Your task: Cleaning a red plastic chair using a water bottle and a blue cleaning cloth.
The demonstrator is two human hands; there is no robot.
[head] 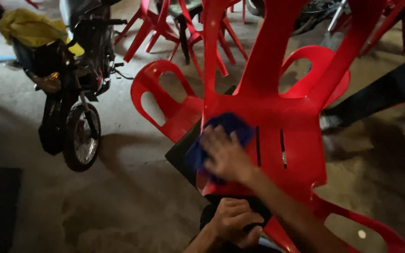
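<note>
Two hands work one red chair [277, 136], tipped over so its seat faces me and its legs run up and away. My right hand [226, 157] lies flat on a blue cloth [223, 129], fingers [216, 140] spread and pressing it to the seat; the cloth sits under and just beyond those fingertips, beside the seat's slots. My left hand [233, 222], nearer me and below, has its fingers curled shut on the seat's dark lower edge. Off to the left of both hands stands a motorcycle [71, 93]; more red chairs [165, 100] lie beyond.
</note>
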